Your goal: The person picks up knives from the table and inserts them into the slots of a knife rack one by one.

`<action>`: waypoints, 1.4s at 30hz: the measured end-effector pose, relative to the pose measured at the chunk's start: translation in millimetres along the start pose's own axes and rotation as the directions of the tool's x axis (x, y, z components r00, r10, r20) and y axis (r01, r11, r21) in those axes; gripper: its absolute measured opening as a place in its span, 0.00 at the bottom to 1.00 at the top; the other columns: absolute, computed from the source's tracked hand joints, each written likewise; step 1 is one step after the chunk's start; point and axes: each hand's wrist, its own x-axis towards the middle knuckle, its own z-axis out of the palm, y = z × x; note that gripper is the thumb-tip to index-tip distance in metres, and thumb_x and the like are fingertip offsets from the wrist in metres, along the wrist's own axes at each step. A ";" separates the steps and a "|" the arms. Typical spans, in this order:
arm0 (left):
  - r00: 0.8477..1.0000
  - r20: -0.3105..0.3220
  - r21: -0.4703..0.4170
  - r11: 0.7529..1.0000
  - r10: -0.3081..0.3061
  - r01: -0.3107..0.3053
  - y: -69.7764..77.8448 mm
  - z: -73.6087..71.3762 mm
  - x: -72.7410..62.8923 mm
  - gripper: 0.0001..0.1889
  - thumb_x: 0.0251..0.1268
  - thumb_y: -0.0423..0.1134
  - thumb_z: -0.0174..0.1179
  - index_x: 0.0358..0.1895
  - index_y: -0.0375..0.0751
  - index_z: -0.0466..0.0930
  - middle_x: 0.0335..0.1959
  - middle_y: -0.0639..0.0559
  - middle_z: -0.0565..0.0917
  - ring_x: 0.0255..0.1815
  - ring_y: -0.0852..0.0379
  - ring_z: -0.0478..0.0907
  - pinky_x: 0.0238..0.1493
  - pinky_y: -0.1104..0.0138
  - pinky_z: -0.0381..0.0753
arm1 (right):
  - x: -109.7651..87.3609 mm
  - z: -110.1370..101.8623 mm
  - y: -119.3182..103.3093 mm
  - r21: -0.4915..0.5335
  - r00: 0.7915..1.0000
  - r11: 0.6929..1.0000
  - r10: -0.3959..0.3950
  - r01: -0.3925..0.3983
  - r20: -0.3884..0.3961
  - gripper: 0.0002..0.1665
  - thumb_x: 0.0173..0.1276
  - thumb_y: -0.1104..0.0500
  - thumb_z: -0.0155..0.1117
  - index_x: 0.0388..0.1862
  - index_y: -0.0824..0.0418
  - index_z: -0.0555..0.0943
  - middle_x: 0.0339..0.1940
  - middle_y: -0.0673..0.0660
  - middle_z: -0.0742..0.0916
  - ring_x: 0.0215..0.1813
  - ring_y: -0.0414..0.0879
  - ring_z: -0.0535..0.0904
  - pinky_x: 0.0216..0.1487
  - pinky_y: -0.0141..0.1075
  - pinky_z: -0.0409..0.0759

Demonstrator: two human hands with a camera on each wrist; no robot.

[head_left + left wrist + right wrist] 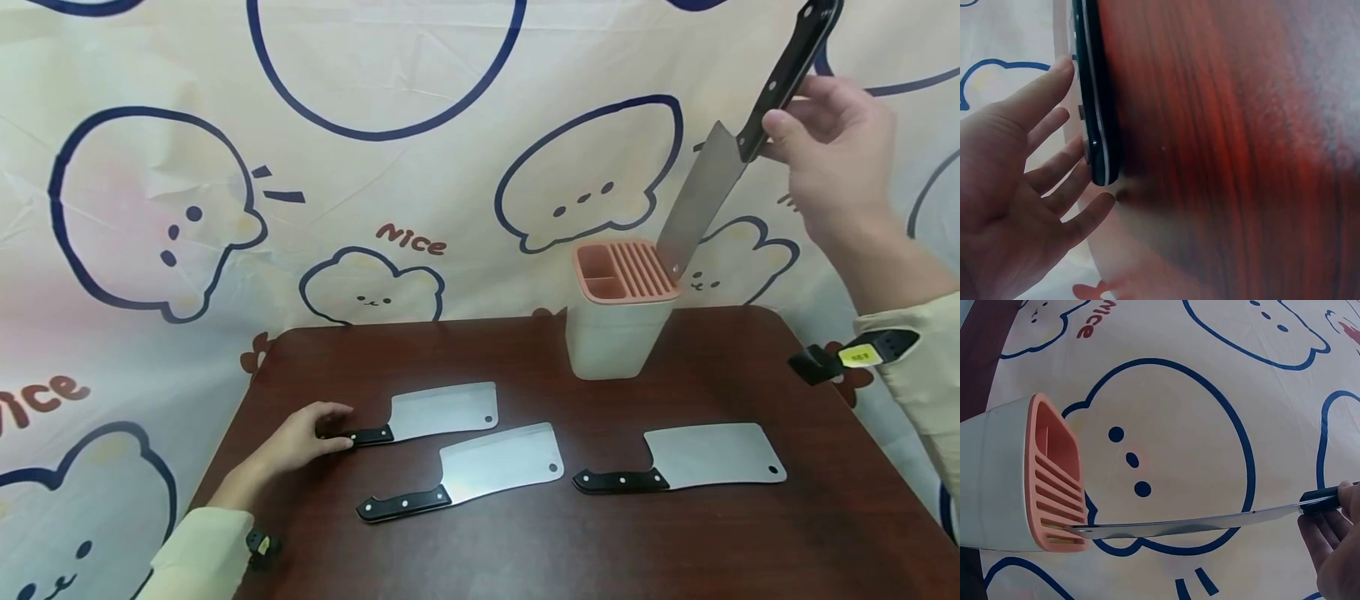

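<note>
High on the right, my right hand [843, 154] pinches the black handle of a cleaver [701, 200] between thumb and fingers. The blade slants down, and in the right wrist view its tip [1079, 531] is at an end slot of the knife holder [997, 481]. That holder is pale with a pink slotted top. My left hand [303, 437] is at the handle end of another cleaver [444, 411] lying flat on the table. In the left wrist view its fingers are loosely spread beside the black handle [1099, 106], the thumb close to it.
Two more cleavers lie on the dark wooden table [480, 558]: one in the middle [502, 462], one at the right [716, 454], both with handles to the left. A cartoon-print cloth [450, 183] hangs behind the table's back edge.
</note>
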 end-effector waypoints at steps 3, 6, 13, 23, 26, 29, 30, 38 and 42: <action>1.000 -0.001 0.000 1.000 0.009 -0.009 -1.9 2.4 0.4 0.26 0.61 0.37 0.73 0.62 0.32 0.79 0.59 0.34 0.80 0.60 0.34 0.76 0.60 0.39 0.75 | 0.0 -0.3 2.0 0.006 1.000 1.000 0.017 -0.017 0.010 0.23 0.73 0.62 0.65 0.66 0.57 0.78 0.48 0.47 0.87 0.43 0.34 0.88 0.37 0.19 0.80; 1.000 -0.001 0.006 1.000 0.011 -0.011 -3.6 4.1 1.5 0.24 0.61 0.36 0.73 0.60 0.33 0.80 0.56 0.37 0.80 0.57 0.37 0.77 0.58 0.41 0.77 | -0.4 1.4 4.9 0.010 1.000 1.000 0.016 -0.016 0.020 0.23 0.73 0.62 0.65 0.66 0.58 0.79 0.47 0.48 0.87 0.46 0.36 0.87 0.53 0.22 0.79; 1.000 0.010 0.015 1.000 0.015 -0.015 -7.2 5.7 3.2 0.21 0.57 0.37 0.76 0.53 0.36 0.83 0.49 0.44 0.82 0.50 0.45 0.77 0.54 0.44 0.78 | 0.6 8.4 12.0 -0.049 0.999 0.998 -0.030 0.031 0.033 0.22 0.75 0.62 0.62 0.66 0.57 0.78 0.50 0.48 0.87 0.53 0.39 0.85 0.63 0.30 0.76; 1.000 0.023 0.034 0.999 0.013 -0.014 -10.5 8.4 3.5 0.13 0.55 0.34 0.77 0.41 0.45 0.84 0.39 0.52 0.78 0.42 0.52 0.71 0.45 0.55 0.73 | 0.3 10.1 13.1 -0.086 0.998 0.995 -0.049 0.052 0.041 0.22 0.75 0.62 0.62 0.67 0.56 0.78 0.51 0.48 0.87 0.52 0.38 0.84 0.64 0.31 0.76; 1.000 0.012 0.031 0.999 0.014 -0.015 -10.4 8.7 3.2 0.12 0.55 0.32 0.76 0.40 0.44 0.84 0.38 0.52 0.79 0.41 0.52 0.72 0.45 0.56 0.74 | -0.1 9.4 13.2 -0.087 0.997 0.994 -0.057 0.061 0.046 0.22 0.75 0.63 0.62 0.67 0.56 0.78 0.51 0.48 0.87 0.53 0.38 0.84 0.62 0.29 0.77; 1.000 0.003 0.029 0.999 0.013 -0.013 -10.1 8.1 3.1 0.11 0.56 0.31 0.75 0.40 0.44 0.84 0.38 0.51 0.79 0.41 0.52 0.73 0.46 0.54 0.75 | -0.6 8.6 13.6 -0.102 0.997 0.993 -0.062 0.066 0.046 0.22 0.75 0.62 0.62 0.67 0.56 0.79 0.53 0.49 0.87 0.53 0.37 0.84 0.61 0.28 0.78; 1.000 0.001 0.028 1.000 0.010 -0.010 -9.9 8.0 2.9 0.11 0.56 0.31 0.75 0.40 0.44 0.84 0.38 0.51 0.79 0.42 0.51 0.73 0.47 0.53 0.76 | -0.9 8.5 13.9 -0.112 0.997 0.992 -0.058 0.063 0.046 0.22 0.75 0.62 0.62 0.67 0.56 0.78 0.54 0.49 0.87 0.53 0.36 0.84 0.61 0.28 0.77; 0.999 0.001 0.006 0.999 -0.033 0.032 -7.0 6.1 0.9 0.11 0.60 0.32 0.73 0.42 0.43 0.83 0.42 0.50 0.82 0.46 0.47 0.76 0.54 0.43 0.76 | -1.7 9.5 27.2 -0.169 0.997 0.986 0.002 0.010 0.073 0.24 0.76 0.60 0.62 0.70 0.53 0.77 0.56 0.50 0.86 0.50 0.32 0.84 0.72 0.35 0.69; 0.999 -0.001 -0.013 0.999 -0.050 0.050 -7.2 1.9 -0.5 0.11 0.61 0.33 0.72 0.44 0.43 0.82 0.41 0.50 0.82 0.46 0.48 0.76 0.53 0.46 0.77 | -3.5 12.1 37.2 -0.212 0.994 0.976 0.072 -0.053 0.082 0.25 0.76 0.57 0.62 0.71 0.51 0.76 0.57 0.49 0.85 0.47 0.29 0.84 0.78 0.39 0.59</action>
